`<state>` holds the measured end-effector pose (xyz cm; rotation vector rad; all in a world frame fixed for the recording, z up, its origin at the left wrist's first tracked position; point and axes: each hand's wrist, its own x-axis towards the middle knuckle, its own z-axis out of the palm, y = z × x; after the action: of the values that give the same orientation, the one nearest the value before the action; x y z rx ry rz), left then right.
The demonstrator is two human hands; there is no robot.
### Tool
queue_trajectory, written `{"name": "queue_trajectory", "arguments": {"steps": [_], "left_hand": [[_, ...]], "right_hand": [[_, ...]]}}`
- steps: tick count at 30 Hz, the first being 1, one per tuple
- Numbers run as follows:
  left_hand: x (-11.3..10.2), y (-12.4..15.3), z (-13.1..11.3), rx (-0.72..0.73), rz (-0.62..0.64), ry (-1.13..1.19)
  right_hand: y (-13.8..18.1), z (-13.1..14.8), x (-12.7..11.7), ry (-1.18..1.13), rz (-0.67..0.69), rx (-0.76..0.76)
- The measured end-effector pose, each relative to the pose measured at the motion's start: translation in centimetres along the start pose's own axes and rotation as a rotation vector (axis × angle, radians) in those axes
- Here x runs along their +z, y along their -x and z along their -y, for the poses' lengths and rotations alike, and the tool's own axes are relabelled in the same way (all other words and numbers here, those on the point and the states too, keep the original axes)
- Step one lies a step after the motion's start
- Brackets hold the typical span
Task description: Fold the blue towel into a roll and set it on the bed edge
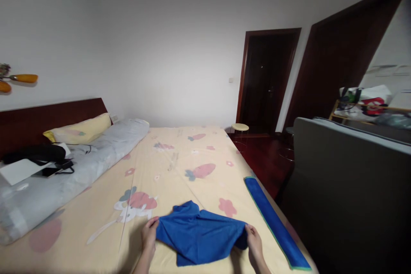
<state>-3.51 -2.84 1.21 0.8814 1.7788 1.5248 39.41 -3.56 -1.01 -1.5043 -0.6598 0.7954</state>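
Observation:
A crumpled blue cloth (pixel 199 233) lies on the near part of a bed with a yellow strawberry-print sheet (pixel 180 167). My left hand (pixel 149 234) grips the cloth's left edge, fingers closed on it. At the cloth's right end, my right hand (pixel 253 239) pinches the fabric. Both hands rest low on the sheet, with the cloth stretched between them.
A long folded blue cloth strip with green edging (pixel 276 222) lies along the bed's right edge. A rolled grey quilt (pixel 73 171), a yellow pillow (pixel 80 128), a phone and a black bag (pixel 38 154) sit at the left. A grey sofa back (pixel 346 180) stands right; a small stool (pixel 240 127) is near the doorway.

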Motion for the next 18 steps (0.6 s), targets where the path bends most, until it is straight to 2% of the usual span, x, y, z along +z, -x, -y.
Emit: {"name": "queue_trajectory", "arguments": {"steps": [3, 6, 8, 11, 13, 15, 18], "left_hand": [[-3.4, -1.8, 0.8, -0.03, -0.091, -0.04], [-7.3, -2.5, 1.9, -0.059, -0.165, -0.123], [-9.8, -2.4, 2.8, -0.078, -0.183, -0.201], [-12.2, -2.1, 3.7, -0.089, -0.144, -0.335], [-12.7, -1.9, 4.0, -0.082, -0.102, -0.431], [-12.4, -2.0, 4.1, -0.063, -0.08, -0.535], [-10.4, -2.2, 4.0, 0.007, -0.065, -0.679]], "right_hand": [[-2.2, -0.2, -3.3, 0.08, -0.119, 0.012], [-3.3, -0.6, -7.0, 0.206, -0.235, 0.05], [-3.5, -1.1, -9.0, 0.298, -0.238, 0.07], [-3.4, -1.8, -10.5, 0.407, -0.137, 0.057], [-3.2, -2.2, -10.5, 0.463, -0.087, 0.041], [-3.0, -2.4, -9.8, 0.56, -0.077, -0.014], [-2.7, -2.3, -7.9, 0.856, -0.051, -0.233]]}}
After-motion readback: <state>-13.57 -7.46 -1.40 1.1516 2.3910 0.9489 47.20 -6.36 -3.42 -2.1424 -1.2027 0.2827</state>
